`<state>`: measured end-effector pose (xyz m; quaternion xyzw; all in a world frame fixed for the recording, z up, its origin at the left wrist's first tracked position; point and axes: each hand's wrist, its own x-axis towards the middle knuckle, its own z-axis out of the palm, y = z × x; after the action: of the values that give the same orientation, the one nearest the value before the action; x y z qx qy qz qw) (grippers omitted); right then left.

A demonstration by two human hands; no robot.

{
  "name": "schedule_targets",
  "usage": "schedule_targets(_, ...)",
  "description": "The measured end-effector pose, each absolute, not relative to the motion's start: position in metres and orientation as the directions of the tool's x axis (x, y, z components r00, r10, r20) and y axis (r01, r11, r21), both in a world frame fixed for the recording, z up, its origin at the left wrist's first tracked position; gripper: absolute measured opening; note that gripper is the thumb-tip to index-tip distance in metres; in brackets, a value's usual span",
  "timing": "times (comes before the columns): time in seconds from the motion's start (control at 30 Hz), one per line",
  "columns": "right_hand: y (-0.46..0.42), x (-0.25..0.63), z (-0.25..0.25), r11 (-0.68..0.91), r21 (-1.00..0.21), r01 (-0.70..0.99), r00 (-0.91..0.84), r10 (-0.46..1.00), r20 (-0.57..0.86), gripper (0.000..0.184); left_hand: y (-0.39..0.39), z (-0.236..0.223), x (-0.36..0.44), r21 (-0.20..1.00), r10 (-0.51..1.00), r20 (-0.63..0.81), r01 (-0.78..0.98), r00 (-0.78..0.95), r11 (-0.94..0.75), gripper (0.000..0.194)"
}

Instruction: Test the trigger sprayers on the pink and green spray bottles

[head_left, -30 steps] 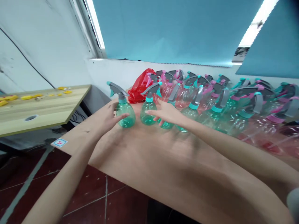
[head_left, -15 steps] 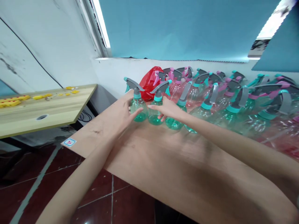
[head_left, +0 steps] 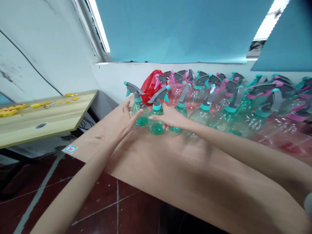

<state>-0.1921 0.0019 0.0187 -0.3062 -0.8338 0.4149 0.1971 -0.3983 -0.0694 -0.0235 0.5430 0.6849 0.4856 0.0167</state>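
Observation:
My left hand (head_left: pixel 124 121) is open beside the leftmost green spray bottle (head_left: pixel 141 114). Its fingers are spread, with the thumb pointing toward that bottle. My right hand (head_left: pixel 172 117) is closed around the side of a second green spray bottle (head_left: pixel 156 126), a finger lying across its front. Both bottles stand upright on the brown tabletop (head_left: pixel 151 156) and have grey trigger heads with turquoise collars. Just right of my right hand is another green spray bottle (head_left: pixel 181 110), partly hidden by the hand.
Several green and pink spray bottles (head_left: pixel 229 113) crowd the table's right side along the wall. A red plastic bag (head_left: pixel 151 85) lies behind the front bottles. At left, a separate wooden table (head_left: pixel 56 113) carries yellow pieces (head_left: pixel 14 110). A small label (head_left: pixel 71 149) marks the near-left corner.
My left hand's fingers have opened away from the leftmost bottle. The second bottle, in my right hand, has come slightly nearer. The whole view has shifted a little.

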Motion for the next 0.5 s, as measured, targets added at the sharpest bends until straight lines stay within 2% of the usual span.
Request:
schedule_targets(0.13,-0.016,-0.161,0.017,0.677,-0.696,0.239,-0.853,0.489,0.183,0.067,-0.098,-0.014,-0.372,0.663,0.733,0.539,0.745,-0.414,-0.067,0.067)
schedule_targets(0.23,-0.027,-0.124,0.017,0.789,-0.582,0.195,-0.88,0.403,0.252,0.063,-0.126,-0.016,-0.336,0.636,0.778,0.559,0.75,-0.287,-0.18,0.061)
schedule_targets(0.27,-0.03,-0.111,0.017,0.805,-0.557,0.206,-0.884,0.397,0.247,0.063,-0.135,-0.018,-0.322,0.621,0.816,0.544,0.748,-0.196,-0.234,0.059)
schedule_targets(0.33,-0.036,-0.083,0.019,0.813,-0.53,0.242,-0.89,0.404,0.214,0.062,-0.147,-0.022,-0.294,0.589,0.895,0.445,0.766,-0.041,-0.258,0.061)
schedule_targets(0.4,-0.041,-0.054,0.022,0.818,-0.503,0.28,-0.891,0.417,0.181,0.061,-0.153,-0.024,-0.265,0.567,0.949,0.303,0.784,0.086,-0.252,0.072)
schedule_targets(0.5,-0.05,-0.013,0.028,0.823,-0.43,0.37,-0.872,0.468,0.144,0.069,-0.151,-0.017,-0.221,0.593,0.951,0.21,0.745,0.226,-0.307,0.08)
